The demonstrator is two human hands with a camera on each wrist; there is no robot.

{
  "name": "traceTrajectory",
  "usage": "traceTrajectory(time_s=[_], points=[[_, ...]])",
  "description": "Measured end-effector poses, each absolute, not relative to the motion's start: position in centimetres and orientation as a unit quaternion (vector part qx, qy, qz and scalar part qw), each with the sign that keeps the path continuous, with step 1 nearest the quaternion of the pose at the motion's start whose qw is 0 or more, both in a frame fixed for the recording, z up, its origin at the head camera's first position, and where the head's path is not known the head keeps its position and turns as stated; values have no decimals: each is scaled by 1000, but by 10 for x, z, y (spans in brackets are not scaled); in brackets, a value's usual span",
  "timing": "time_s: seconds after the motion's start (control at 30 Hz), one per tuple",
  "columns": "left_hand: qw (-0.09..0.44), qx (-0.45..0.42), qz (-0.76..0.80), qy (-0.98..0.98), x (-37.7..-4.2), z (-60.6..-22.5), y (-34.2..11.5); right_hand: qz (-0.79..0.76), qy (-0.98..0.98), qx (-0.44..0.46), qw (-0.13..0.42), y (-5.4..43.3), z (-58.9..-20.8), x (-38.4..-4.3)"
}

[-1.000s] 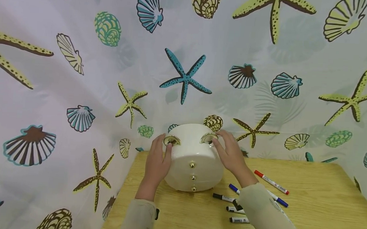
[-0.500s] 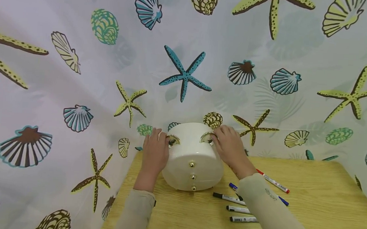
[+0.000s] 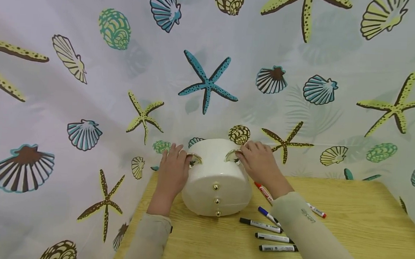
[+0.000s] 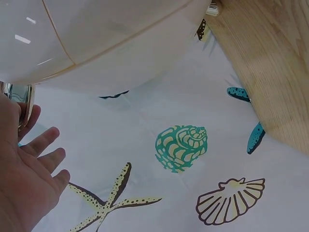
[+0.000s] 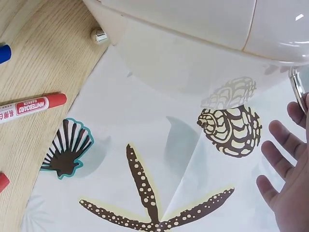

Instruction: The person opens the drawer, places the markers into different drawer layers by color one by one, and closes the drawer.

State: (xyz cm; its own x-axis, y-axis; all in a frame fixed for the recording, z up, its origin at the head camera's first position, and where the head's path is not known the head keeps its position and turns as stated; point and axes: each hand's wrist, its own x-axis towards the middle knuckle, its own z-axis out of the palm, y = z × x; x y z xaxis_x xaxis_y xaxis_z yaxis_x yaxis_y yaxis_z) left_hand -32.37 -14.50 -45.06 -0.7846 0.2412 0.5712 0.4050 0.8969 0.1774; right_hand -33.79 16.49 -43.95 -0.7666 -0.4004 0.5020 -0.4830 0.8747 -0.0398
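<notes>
A glossy white box (image 3: 212, 161) with rounded sides stands on the table, three gold knobs down its front face. Two gold handles sit on its upper part, a left handle (image 3: 196, 157) and a right handle (image 3: 233, 154). My left hand (image 3: 173, 171) pinches the left handle; in the left wrist view its other fingers (image 4: 50, 159) are spread loosely below. At the opposite side my right hand (image 3: 262, 162) pinches the right handle, its remaining fingers (image 5: 280, 162) relaxed in the right wrist view. Both thumbs are hidden in the wrist views.
Several whiteboard markers lie right of the box, including a red marker (image 3: 263, 192), a blue-capped marker (image 3: 268, 215) and a black-capped marker (image 3: 261, 225). My right sleeve covers some of them. A shell-and-starfish patterned cloth (image 3: 210, 86) hangs behind the wooden table (image 3: 348, 225).
Both hands have shifted from beside the handles to pinching them; the left hand has moved slightly left and turned. Another red marker now shows by the right wrist. The box stays in place.
</notes>
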Motion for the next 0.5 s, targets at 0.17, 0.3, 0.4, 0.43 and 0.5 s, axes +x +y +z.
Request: traceTrajectory(time_s=[0.17,0.3,0.4,0.43,0.5], points=[[284,-172,-142,-933,-318,-450,-144,74,-936,235,253,163,-439,-337],[302,-166,-136,-929,-314,-453,-143,69,-934,235,259,163,-439,-336],[313,-158,-122,-928,-312,-454,-143,64,-935,232,259,164,-439,-336],[318,-156,-116,-928,-311,-454,-143,63,-936,231,258,164,-439,-336],[326,-154,-107,-927,-311,-454,-143,61,-934,231,265,164,-439,-337]])
